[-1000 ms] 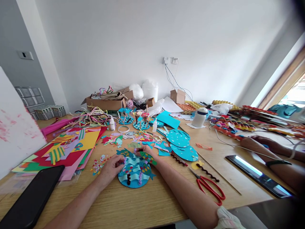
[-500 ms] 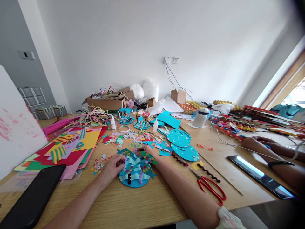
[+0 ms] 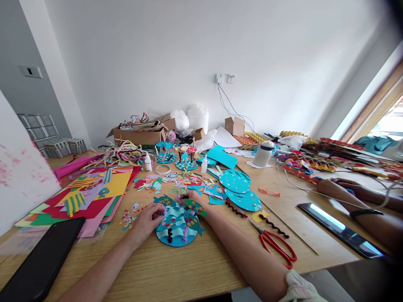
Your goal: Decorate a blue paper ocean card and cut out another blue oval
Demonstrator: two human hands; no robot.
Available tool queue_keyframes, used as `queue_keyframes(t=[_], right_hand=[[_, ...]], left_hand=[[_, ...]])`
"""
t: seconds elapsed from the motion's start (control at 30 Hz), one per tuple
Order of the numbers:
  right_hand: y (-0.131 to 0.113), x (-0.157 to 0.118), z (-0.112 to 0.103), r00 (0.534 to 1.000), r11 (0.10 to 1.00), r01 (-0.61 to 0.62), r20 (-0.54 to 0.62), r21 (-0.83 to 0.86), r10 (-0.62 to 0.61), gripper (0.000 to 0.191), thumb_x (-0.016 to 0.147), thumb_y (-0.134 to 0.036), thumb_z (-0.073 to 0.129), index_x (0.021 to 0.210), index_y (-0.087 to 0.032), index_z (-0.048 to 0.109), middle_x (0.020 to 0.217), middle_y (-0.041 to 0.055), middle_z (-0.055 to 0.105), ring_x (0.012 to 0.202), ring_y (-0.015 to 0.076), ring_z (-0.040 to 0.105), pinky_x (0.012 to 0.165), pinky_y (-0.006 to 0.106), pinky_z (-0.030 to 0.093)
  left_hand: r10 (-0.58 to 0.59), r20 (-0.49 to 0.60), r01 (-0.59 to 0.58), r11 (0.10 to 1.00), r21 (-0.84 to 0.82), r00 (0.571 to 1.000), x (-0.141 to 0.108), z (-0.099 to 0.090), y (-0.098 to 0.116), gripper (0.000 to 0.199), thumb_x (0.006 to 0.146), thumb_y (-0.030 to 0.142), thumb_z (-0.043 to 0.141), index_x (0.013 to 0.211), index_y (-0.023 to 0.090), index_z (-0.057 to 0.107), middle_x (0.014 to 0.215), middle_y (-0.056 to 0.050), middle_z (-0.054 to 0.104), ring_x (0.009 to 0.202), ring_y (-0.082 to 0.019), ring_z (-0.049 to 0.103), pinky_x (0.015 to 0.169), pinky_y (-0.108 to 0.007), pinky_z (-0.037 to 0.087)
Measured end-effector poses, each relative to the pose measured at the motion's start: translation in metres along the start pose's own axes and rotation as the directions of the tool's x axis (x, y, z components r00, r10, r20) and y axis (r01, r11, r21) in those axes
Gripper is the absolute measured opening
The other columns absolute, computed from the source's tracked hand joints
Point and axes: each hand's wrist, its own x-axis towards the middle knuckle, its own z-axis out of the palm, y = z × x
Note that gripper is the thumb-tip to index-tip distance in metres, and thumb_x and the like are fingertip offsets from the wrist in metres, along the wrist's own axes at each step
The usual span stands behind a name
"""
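Note:
A round blue paper craft [image 3: 176, 239] with wavy light bands, spotted paper fish and twisted brown and purple stems rests on the table in front of me. At its left edge my left hand [image 3: 150, 216] has its fingers pinched at a small purple piece. My right hand [image 3: 193, 200] reaches to the craft's back edge, fingers closed near another purple stem top; a green spotted fish [image 3: 195, 206] partly covers this hand. What exactly the fingertips grip is too small to make out.
Red-handled scissors [image 3: 277, 247], a thin stick [image 3: 291, 228] and blue discs [image 3: 242, 199] lie to the right. Coloured paper [image 3: 119, 184] and a black phone [image 3: 44, 256] are at left. Another person's hands [image 3: 336, 188] are at far right.
The view has shifted slightly, moving the scene a little to the left. Both hands stay at the same places on the craft.

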Motion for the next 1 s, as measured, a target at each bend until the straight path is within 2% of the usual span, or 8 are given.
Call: queue_keyframes(t=[0.57, 0.87, 1.0], right_hand=[[-0.0038, -0.0021, -0.0008, 1.000, 1.000, -0.007, 0.017, -0.010, 0.007, 0.020, 0.060, -0.034, 0.065, 0.065, -0.014, 0.066, 0.061, -0.0003, 0.060, 0.061, 0.0131, 0.051, 0.056, 0.022, 0.040], [-0.0003, -0.0003, -0.0005, 1.000, 1.000, 0.001, 0.008, -0.017, -0.001, 0.012, 0.061, -0.025, 0.063, 0.067, -0.016, 0.066, 0.062, -0.0008, 0.060, 0.060, 0.0132, 0.051, 0.055, 0.023, 0.041], [-0.0019, -0.0009, -0.0007, 1.000, 1.000, 0.010, 0.016, -0.004, -0.010, 0.015, 0.061, -0.031, 0.063, 0.063, -0.016, 0.065, 0.062, -0.0001, 0.061, 0.061, 0.0139, 0.053, 0.057, 0.023, 0.041]], left_hand=[[-0.002, -0.010, 0.002, 1.000, 0.016, 1.000, -0.0004, -0.0005, 0.0015, 0.005, 0.070, 0.022, 0.054, 0.072, 0.020, 0.059, 0.072, 0.002, 0.052, 0.063, -0.015, 0.049, 0.058, -0.025, 0.038], [0.002, -0.016, -0.002, 1.000, 0.007, 1.000, 0.0007, 0.0003, -0.0039, 0.007, 0.068, 0.020, 0.055, 0.073, 0.020, 0.060, 0.073, 0.001, 0.053, 0.065, -0.015, 0.050, 0.060, -0.025, 0.040], [0.008, -0.022, -0.008, 1.000, 0.003, 1.000, -0.0002, 0.0010, -0.0034, 0.007, 0.069, 0.019, 0.054, 0.073, 0.020, 0.060, 0.073, 0.001, 0.053, 0.066, -0.015, 0.050, 0.060, -0.025, 0.040]])
